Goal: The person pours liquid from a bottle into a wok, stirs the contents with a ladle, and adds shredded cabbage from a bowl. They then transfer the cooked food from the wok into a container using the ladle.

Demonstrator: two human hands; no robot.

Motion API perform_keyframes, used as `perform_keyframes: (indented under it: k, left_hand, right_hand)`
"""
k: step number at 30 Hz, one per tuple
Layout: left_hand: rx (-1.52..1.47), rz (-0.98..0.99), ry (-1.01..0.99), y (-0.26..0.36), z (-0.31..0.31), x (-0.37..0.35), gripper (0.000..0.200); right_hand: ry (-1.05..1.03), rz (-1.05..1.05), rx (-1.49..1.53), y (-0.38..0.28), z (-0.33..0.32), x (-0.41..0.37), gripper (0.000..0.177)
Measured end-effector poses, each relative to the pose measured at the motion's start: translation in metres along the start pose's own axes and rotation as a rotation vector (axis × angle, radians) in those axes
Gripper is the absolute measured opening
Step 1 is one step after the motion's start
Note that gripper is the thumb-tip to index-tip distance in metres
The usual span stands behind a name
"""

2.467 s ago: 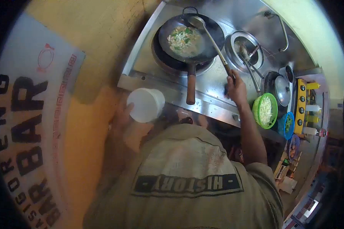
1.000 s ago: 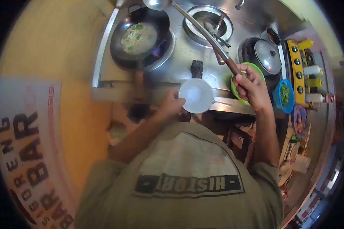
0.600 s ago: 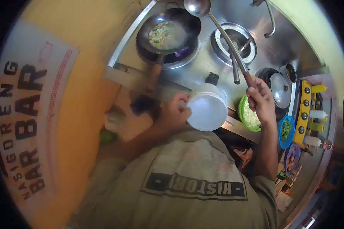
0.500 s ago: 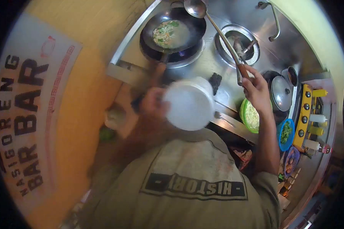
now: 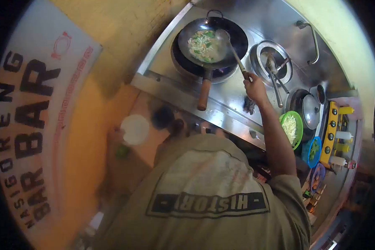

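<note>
My right hand [image 5: 255, 88] grips the handle of a long ladle [image 5: 238, 61]. The ladle's bowl rests inside a dark wok [image 5: 237, 39], beside cooked food [image 5: 203, 46] with pale strands and green leaves in some liquid. The wok sits on a burner, its wooden handle [image 5: 204, 93] pointing toward me, with neither hand on it. Low on the left, my left hand [image 5: 116, 136] is blurred at the left edge of a round white tub [image 5: 135, 130], its fingers seemingly closed on the rim. A green thing [image 5: 121, 151] lies just below the tub.
Right of the wok, a round metal pot [image 5: 254, 62] holds utensils. A green basket [image 5: 296, 143] of pale shreds, a blue basket [image 5: 311, 160] of greens and a lidded pan [image 5: 310, 111] stand farther right. A tap [image 5: 314, 41] rises behind. A lettered banner [image 5: 33, 112] hangs left.
My right hand has lowered the ladle from the air into the wok. The white tub has moved with my left hand from in front of my chest down to the left.
</note>
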State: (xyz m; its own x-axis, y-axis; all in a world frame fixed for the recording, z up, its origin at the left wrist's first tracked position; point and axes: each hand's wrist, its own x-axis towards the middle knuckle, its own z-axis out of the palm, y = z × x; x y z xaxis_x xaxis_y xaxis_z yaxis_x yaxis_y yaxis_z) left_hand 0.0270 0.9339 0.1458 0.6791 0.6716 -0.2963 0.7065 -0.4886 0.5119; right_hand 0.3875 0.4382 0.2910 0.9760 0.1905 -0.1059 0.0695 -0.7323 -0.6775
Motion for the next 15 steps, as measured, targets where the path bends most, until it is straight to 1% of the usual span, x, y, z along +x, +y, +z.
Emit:
perform_keyframes:
  k: [1, 2, 3, 4, 5, 6, 7, 9, 10, 11, 12, 13, 14, 15]
  left_hand:
    - [-0.003, 0.011, -0.009, -0.001, 0.001, 0.002, 0.027]
    - [-0.015, -0.123, -0.153, 0.005, 0.002, 0.002, 0.028]
    - [-0.022, -0.255, -0.297, 0.007, 0.001, 0.004, 0.03]
    - [-0.016, -0.242, -0.307, -0.004, 0.006, 0.007, 0.03]
    - [-0.112, -0.165, -0.22, -0.024, 0.019, 0.01, 0.031]
    - [-0.21, -0.09, -0.133, -0.035, 0.025, 0.015, 0.032]
    - [-0.206, -0.084, -0.143, -0.032, 0.021, 0.017, 0.032]
    - [-0.474, -0.197, -0.28, -0.017, 0.01, 0.015, 0.028]
    - [-0.338, 0.051, -0.316, -0.072, 0.03, 0.042, 0.027]
    - [-0.193, 0.314, -0.308, -0.124, 0.049, 0.069, 0.027]
    - [-0.075, 0.558, -0.261, -0.171, 0.066, 0.094, 0.026]
    - [-0.079, 0.562, -0.267, -0.163, 0.062, 0.096, 0.026]
    - [0.032, 0.619, -0.243, -0.141, 0.051, 0.093, 0.025]
    - [0.144, 0.674, -0.218, -0.116, 0.038, 0.089, 0.024]
  right_hand:
    - [-0.129, 0.306, 0.3, -0.015, 0.001, -0.005, 0.037]
    - [-0.193, 0.425, 0.709, -0.02, 0.003, -0.008, 0.035]
    - [-0.176, 0.431, 0.711, -0.02, 0.005, -0.006, 0.035]
    - [-0.209, 0.467, 0.857, -0.017, 0.006, -0.002, 0.034]
    - [-0.242, 0.501, 1.004, -0.016, 0.008, -0.001, 0.033]
    - [-0.228, 0.509, 1.006, -0.02, 0.009, -0.005, 0.033]
    - [-0.2, 0.498, 0.997, -0.028, 0.008, -0.01, 0.032]
    - [-0.164, 0.494, 0.988, -0.043, 0.004, -0.021, 0.032]
    - [-0.168, 0.454, 0.896, -0.05, -0.001, -0.026, 0.033]
    - [-0.172, 0.415, 0.802, -0.054, -0.003, -0.031, 0.035]
    - [-0.163, 0.42, 0.799, -0.053, -0.004, -0.034, 0.035]
    - [-0.142, 0.291, 0.538, -0.049, -0.004, -0.037, 0.037]
    - [-0.122, 0.162, 0.277, -0.048, -0.004, -0.039, 0.039]
    - [-0.119, 0.165, 0.273, -0.052, -0.005, -0.044, 0.039]
